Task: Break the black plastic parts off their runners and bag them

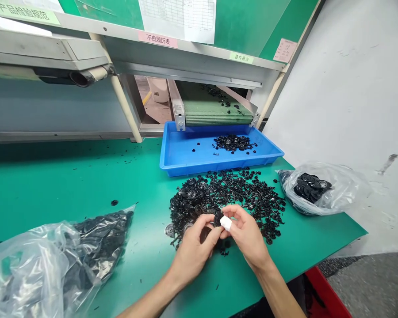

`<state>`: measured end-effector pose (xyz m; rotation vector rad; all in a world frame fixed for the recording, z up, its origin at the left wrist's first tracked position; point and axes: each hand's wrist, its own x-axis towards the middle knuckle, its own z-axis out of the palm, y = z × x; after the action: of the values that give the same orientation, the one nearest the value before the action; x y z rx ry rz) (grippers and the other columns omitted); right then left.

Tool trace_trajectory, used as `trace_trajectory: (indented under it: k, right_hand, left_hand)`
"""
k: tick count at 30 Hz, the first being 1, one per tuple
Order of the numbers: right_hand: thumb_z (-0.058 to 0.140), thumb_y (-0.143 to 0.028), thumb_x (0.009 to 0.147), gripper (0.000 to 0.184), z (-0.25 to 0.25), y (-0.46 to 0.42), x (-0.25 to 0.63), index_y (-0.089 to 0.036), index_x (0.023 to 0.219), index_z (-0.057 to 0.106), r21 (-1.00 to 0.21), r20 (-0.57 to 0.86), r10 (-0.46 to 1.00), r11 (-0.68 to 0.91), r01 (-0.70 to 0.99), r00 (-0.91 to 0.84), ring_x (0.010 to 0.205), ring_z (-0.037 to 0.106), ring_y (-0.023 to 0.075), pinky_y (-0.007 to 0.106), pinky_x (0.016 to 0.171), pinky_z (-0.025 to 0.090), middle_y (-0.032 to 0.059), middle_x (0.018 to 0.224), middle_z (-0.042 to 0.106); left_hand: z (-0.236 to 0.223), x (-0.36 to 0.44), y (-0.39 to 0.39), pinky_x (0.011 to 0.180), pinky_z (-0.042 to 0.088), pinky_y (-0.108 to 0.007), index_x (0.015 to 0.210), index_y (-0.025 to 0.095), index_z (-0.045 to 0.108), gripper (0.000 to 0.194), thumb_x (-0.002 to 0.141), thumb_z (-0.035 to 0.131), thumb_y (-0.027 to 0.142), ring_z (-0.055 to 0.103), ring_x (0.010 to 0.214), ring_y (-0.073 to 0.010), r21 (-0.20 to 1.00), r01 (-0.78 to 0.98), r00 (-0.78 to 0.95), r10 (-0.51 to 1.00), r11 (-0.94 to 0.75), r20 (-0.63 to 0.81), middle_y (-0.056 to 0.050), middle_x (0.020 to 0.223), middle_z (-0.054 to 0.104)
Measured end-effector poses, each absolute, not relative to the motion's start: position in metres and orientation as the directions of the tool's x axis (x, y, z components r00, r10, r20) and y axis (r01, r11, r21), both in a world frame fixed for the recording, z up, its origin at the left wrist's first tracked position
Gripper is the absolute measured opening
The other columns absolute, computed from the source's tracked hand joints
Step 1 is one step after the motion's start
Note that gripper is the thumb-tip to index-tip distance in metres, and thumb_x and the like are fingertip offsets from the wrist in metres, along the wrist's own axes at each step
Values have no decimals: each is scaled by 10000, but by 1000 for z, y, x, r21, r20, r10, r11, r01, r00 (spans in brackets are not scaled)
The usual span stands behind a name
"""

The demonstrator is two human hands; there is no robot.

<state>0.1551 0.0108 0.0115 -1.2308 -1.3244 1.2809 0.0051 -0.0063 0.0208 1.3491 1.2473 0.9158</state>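
Observation:
My left hand and my right hand meet over the near edge of a heap of small black plastic parts. Between their fingertips is a round black plastic part, gripped from both sides. White tape wraps a finger of my right hand and covers some of the part. Larger discs lie mostly at the heap's left, while thin-stemmed pieces spread to the right. The fingers hide the part's underside.
Behind the heap, a blue tray with more black parts sits below a green conveyor belt. Clear plastic bags of black parts lie at left and right. A red bin stands below the table's right edge.

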Motion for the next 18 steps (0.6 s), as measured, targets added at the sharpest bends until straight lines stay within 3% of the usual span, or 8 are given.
trace_trajectory:
  k: [4,8,13,18]
  right_hand:
    - [490,-210,890,218,15,0,153,-215,1052,637,-902,143,978,191,388,-149,763,633,151,242,629,515,36,954,635]
    - [538,-223,890,125,18,-4,147,-199,956,641,-802,266,959,275,531,-94,712,588,155,246,600,460,36,851,624]
    - [461,-167,912,216,18,3,141,-183,809,650,-773,398,908,409,484,-131,713,567,149,259,656,435,32,782,619]
    - [506,-205,878,192,10,11,138,-175,732,626,-881,309,951,285,379,4,533,497,116,225,506,391,-16,595,550]
  left_hand:
    - [17,4,-7,577,357,-242,823,209,584,133,885,491,282,474,576,-128,916,397,90,996,-53,18,45,648,561]
    - [11,4,-8,598,360,-234,785,211,569,117,869,491,233,474,616,-128,887,440,148,985,-141,84,45,672,566]
    - [12,5,-9,543,348,-228,749,215,543,150,878,485,265,426,518,-112,928,354,145,987,-116,69,68,562,488]
    - [17,2,-6,497,342,-223,712,214,536,154,851,500,269,423,469,-111,967,248,102,994,-57,32,75,485,481]
